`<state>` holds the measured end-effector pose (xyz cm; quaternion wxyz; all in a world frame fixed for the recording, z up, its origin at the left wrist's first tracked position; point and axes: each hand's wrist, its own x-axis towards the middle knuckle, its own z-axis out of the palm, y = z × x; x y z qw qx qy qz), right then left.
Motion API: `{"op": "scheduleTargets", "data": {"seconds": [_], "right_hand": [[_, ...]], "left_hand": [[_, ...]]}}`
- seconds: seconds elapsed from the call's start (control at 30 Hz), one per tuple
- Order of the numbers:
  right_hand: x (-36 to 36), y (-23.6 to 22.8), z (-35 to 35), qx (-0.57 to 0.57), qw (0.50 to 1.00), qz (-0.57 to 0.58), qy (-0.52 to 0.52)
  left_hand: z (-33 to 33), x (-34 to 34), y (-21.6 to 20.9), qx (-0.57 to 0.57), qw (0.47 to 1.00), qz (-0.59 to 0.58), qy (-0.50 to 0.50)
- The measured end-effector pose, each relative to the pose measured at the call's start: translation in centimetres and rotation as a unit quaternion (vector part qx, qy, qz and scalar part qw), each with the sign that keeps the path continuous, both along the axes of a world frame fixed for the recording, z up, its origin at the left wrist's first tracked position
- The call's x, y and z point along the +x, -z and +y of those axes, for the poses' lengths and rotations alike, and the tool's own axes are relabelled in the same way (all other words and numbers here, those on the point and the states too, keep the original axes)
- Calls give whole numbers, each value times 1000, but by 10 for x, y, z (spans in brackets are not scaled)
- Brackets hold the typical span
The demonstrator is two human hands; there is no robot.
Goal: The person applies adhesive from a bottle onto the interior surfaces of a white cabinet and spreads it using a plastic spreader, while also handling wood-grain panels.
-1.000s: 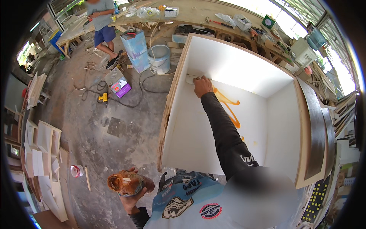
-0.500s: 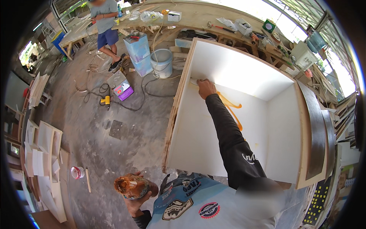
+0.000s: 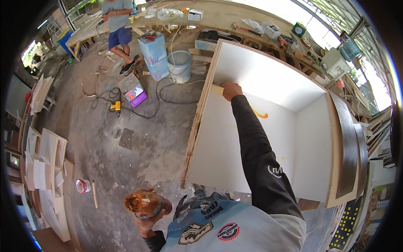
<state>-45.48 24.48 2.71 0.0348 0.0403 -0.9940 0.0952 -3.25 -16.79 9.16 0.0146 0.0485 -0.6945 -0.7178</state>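
Observation:
My left hand (image 3: pixel 150 218) is wrapped around a can (image 3: pixel 145 203) caked with orange-brown glue, held low at the left of my body. My right arm reaches into a white-lined wooden cabinet box (image 3: pixel 218 155). There my right hand (image 3: pixel 231 90) is closed at the far left inner corner, against the white panel. A pale flat spreader showed at its fingertips a moment ago; the hand now mostly hides it. An orange glue streak (image 3: pixel 261 114) shows beside my right forearm, which covers part of the panel.
A workbench (image 3: pixel 226 21) with tools runs behind the box. On the floor at left are a grey bucket (image 3: pixel 179 67), blue-white boxes (image 3: pixel 153 54), a yellow power tool (image 3: pixel 116 106) with cables, and a small tub (image 3: pixel 83 186). Another person (image 3: pixel 119 38) stands by the bench.
My right hand has shifted slightly right along the far inner corner. Less of the orange streak shows, with my forearm over part of that area. My left hand stays nearly still with the can.

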Motion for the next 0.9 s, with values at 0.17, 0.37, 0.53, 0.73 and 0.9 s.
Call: {"op": "scheduleTargets", "data": {"seconds": [0.17,0.37,0.53,0.73,0.9], "right_hand": [[21,-21,-16,-15,996,-86,-4],[100,-21,-42,-1,993,-99,-61],[195,-25,-82,6,991,-115,-67],[314,-28,-134,-45,989,-89,-108],[375,-31,-158,-57,981,-66,-172]], "left_hand": [[-3,9,7,12,1000,-15,-3],[3,1,15,-1,1000,1,-8],[11,0,14,-5,999,20,-38],[19,7,7,-19,998,41,-54],[27,14,1,-51,996,50,-61]]}}
